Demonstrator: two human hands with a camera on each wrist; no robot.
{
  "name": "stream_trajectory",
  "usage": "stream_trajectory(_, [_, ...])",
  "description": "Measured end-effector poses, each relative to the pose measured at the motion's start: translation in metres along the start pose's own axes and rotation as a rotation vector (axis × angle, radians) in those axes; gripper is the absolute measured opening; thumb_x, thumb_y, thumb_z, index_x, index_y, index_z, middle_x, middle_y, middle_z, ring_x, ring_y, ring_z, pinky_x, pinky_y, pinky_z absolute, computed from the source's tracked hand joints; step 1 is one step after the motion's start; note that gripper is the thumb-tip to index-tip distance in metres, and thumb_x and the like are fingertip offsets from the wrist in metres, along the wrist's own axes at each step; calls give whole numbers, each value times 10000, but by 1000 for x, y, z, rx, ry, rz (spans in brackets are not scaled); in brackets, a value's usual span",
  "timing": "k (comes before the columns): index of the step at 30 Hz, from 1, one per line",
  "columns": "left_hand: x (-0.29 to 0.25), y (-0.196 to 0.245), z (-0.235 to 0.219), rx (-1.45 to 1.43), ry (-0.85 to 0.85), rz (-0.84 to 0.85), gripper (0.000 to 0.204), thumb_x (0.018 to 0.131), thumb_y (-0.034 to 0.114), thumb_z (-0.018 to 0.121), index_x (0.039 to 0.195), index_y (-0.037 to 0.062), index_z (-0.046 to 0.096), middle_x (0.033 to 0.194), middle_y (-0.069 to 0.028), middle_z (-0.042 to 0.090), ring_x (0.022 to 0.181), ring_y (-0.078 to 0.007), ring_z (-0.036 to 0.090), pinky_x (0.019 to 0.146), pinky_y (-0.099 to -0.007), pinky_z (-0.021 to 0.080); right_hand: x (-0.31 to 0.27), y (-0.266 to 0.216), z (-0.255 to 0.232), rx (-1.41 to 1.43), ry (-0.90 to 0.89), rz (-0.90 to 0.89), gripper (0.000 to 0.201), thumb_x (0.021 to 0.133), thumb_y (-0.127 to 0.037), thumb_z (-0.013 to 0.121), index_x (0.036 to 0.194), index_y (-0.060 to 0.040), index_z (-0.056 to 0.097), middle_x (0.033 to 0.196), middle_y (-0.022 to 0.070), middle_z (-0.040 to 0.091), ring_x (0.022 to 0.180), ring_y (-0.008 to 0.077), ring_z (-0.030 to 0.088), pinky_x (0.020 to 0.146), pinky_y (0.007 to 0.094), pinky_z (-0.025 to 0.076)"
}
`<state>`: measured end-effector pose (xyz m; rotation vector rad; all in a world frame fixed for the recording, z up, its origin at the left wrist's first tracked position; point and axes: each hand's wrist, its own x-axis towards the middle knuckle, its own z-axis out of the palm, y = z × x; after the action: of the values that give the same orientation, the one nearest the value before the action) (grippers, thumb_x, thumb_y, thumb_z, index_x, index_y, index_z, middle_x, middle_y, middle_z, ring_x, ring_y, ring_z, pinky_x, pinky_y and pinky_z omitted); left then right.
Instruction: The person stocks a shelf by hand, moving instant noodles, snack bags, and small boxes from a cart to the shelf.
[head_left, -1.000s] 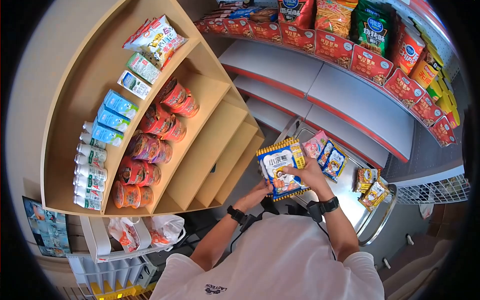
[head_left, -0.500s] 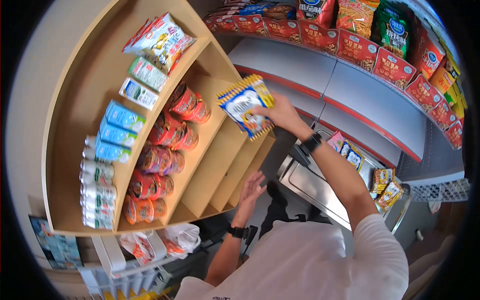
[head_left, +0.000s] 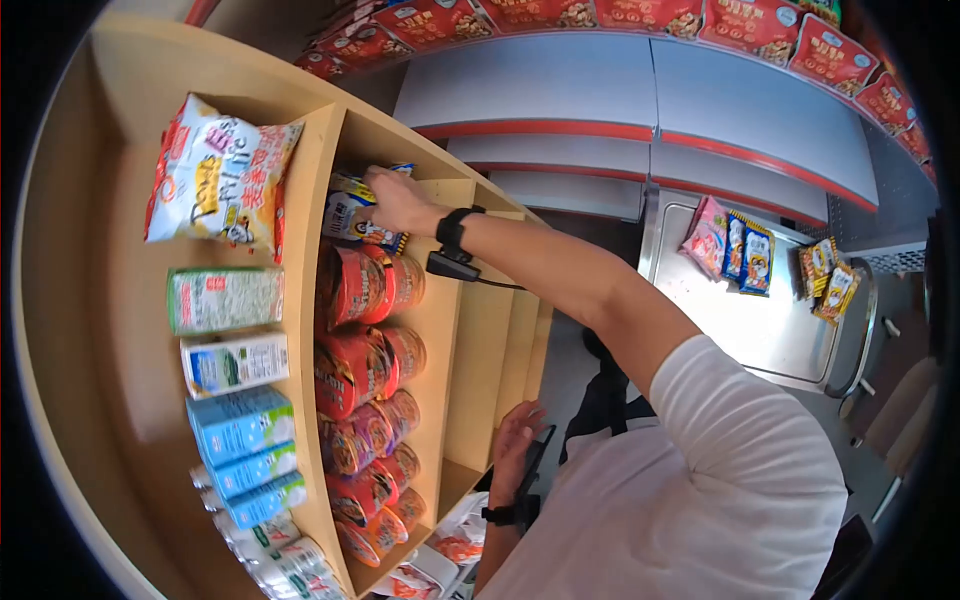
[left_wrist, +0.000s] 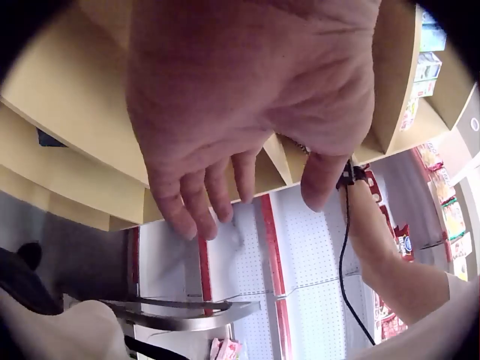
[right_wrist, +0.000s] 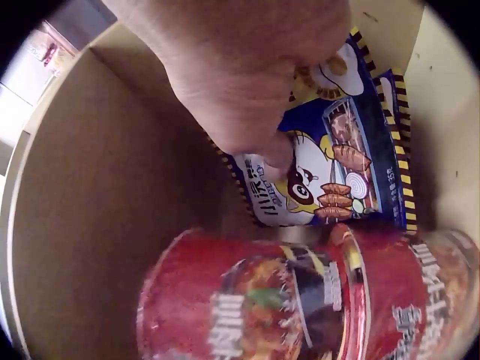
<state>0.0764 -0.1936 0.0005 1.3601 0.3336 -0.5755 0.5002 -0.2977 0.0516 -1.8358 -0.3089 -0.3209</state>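
Observation:
My right hand (head_left: 402, 203) reaches into the shelf compartment beside the noodle cups and grips a blue snack bag (right_wrist: 337, 169) with yellow-and-black striped edges. In the right wrist view the thumb lies across the bag's printed front, and another striped edge (right_wrist: 397, 97) shows behind it. Red instant noodle cups (right_wrist: 217, 300) stand right next to the bag. Down near the lower shelf edge, my left hand (head_left: 515, 445) hangs with loose fingers and holds nothing. Its palm and fingers fill the upper part of the left wrist view.
The wooden shelf (head_left: 318, 180) also bears a puffed snack bag (head_left: 225, 180), blue cartons (head_left: 240, 425) and white bottles. On the right, a metal cart (head_left: 750, 340) carries a pink bag (head_left: 706, 238), blue bags (head_left: 757, 262) and yellow bags (head_left: 835, 290). White shelves (head_left: 540, 90) with red edges stand behind.
The right hand has carried the blue snack bag from over the body, left into the shelf compartment. The left hand has let go and dropped away. The view has turned toward the wooden shelf.

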Motion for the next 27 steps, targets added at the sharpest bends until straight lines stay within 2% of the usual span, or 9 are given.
stream_trajectory(2, [-3,1,-6,-5,34,-26,591,974,314,661,1460,47,455,1484,-145,499,1364,-299,494,1141,-451,380,22,10,24,-3,-42,31,574,691,-321,864,1053,75,660,1183,248,637,1105,413,631,923,462,525])
stream_trajectory(4, [-8,0,-12,-18,110,-45,613,970,333,668,1459,35,450,1487,-150,492,1366,-306,489,1139,-457,381,53,20,46,2,-402,197,637,688,-344,873,1112,83,663,1257,262,639,1136,373,645,926,433,538])
stream_trajectory(7, [-21,-10,-22,-52,130,-78,643,967,347,666,1471,26,430,1494,-166,480,1379,-322,479,1137,-470,382,94,59,115,273,-443,84,789,735,-429,857,1303,52,596,1349,240,610,1172,347,645,957,418,529])
stream_trajectory(11, [-34,-6,-19,-100,168,-132,645,975,347,652,1477,17,419,1509,-173,467,1391,-329,466,1146,-470,366,109,65,122,229,-15,-231,766,703,-432,866,1279,19,639,1244,235,680,1161,317,655,1013,443,500])
stream_trajectory(13, [-36,-1,-17,-108,198,-158,650,976,356,652,1478,14,421,1516,-170,461,1400,-328,456,1152,-464,349,114,69,112,307,-497,87,818,685,-438,863,1358,-51,603,1329,212,640,1224,336,615,1068,449,466])
stream_trajectory(14, [-36,1,-16,-112,212,-151,641,980,353,645,1475,12,424,1517,-171,461,1398,-331,457,1147,-464,353,114,69,111,313,-501,95,818,685,-438,863,1358,-51,603,1329,212,640,1224,336,615,1068,449,466])
stream_trajectory(20, [-28,10,-12,-99,219,-135,636,987,360,633,1479,16,421,1512,-172,466,1378,-326,476,1139,-462,369,92,54,97,-108,-394,-129,711,742,-307,795,1392,-113,583,1339,211,625,1239,359,600,1080,459,462])
stream_trajectory(22, [-26,14,-6,-103,227,-135,627,986,359,635,1468,10,436,1516,-172,463,1386,-334,470,1140,-464,359,74,46,82,-77,-31,-435,533,856,-74,660,1379,-48,561,1321,204,628,1159,348,640,1024,428,511])
stream_trajectory(27, [-21,14,-1,-81,199,-133,639,983,373,641,1469,13,436,1516,-171,461,1390,-333,467,1145,-471,356,73,52,87,-75,-1,-425,454,871,-138,646,1316,-59,602,1214,219,655,1137,361,648,1002,427,524])
